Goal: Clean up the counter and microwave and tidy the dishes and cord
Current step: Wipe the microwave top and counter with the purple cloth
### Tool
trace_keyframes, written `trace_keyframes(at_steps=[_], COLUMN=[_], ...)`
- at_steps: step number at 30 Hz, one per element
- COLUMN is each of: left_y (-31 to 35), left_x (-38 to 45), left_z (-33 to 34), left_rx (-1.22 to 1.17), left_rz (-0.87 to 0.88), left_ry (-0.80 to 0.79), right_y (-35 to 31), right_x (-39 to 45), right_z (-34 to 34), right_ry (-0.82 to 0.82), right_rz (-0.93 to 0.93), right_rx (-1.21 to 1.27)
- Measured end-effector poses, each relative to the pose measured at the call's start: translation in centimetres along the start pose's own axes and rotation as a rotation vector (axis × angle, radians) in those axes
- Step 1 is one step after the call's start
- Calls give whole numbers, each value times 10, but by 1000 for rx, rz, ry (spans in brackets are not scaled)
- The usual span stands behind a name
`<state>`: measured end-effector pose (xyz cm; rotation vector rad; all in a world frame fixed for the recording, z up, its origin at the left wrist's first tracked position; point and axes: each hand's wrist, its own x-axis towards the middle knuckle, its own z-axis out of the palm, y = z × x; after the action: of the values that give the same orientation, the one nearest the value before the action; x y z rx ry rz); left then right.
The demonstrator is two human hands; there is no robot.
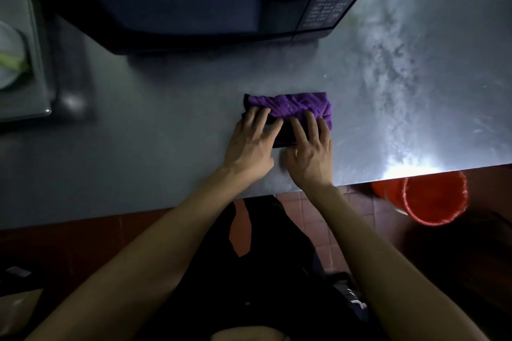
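A folded purple cloth (291, 108) is pressed near the desk's (138, 160) front edge by the flat, spread left hand (253, 144) and right hand (310, 149); its near part is hidden.

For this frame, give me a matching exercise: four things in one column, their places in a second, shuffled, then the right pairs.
Things:
1. folded purple cloth
2. black microwave oven
3. orange plastic bucket
4. white plate

Places:
A. on the floor, below the counter's front edge at the right
B. at the far left edge of the view
C. under both hands, mid-counter
D. at the back of the grey metal counter

Pairs: 1-C, 2-D, 3-A, 4-B. The left hand and right hand press flat on the cloth.
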<state>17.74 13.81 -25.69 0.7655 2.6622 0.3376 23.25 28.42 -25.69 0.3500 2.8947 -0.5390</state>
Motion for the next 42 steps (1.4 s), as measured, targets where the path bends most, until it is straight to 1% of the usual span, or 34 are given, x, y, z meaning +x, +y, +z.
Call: trace_keyframes(at_steps=[7,13,19,23,32,36,42], left_y=[-31,-53,-63,-57,-31,-42,-81], left_x=[-46,-82,-127,-145,-136,-125,-98], left_z=[2,3,5,10,11,12,-2], left_rx=[-18,-29,-54,-28,-41,5,-35], left_rz=[6,-37,-142,-199,-312,-292,-291], left_ry=[14,17,68,52,9,-15,42], right_y=[-42,-71,-90,-87,-70,-69,-90], right_x=[-33,-50,-61,-69,-69,-51,-3], right_z=[20,33,44,48,47,46,40], right_ry=[-13,-30,-105,-143,-215,-234,-267], right_rz=[-1,-30,-160,-234,-317,-357,-412], right_rx=[-18,-41,-52,-52,-66,-72,-104])
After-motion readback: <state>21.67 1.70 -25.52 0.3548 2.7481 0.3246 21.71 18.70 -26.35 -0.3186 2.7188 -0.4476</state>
